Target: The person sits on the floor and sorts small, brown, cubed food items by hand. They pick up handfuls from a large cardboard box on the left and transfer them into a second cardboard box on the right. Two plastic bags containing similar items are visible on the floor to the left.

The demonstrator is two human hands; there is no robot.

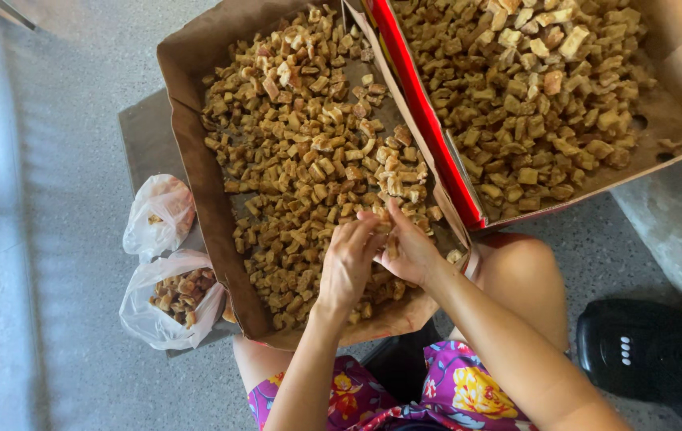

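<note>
A shallow cardboard box (197, 175) lies in front of me, filled with many small brown dried pieces (309, 152). My left hand (347, 263) and my right hand (409, 247) meet over the near right part of this box, fingers pinched together on one of the pieces. A second cardboard box with a red edge (425, 120) sits to the right, also full of similar tan pieces (532, 88). My knees and a floral garment (468, 391) show at the bottom.
Two thin plastic bags lie left of the box: one (173, 299) holds brown pieces, the other (159, 215) is nearly empty. A black device (636, 347) sits on the speckled floor at lower right. A low grey slab (145, 136) supports the box.
</note>
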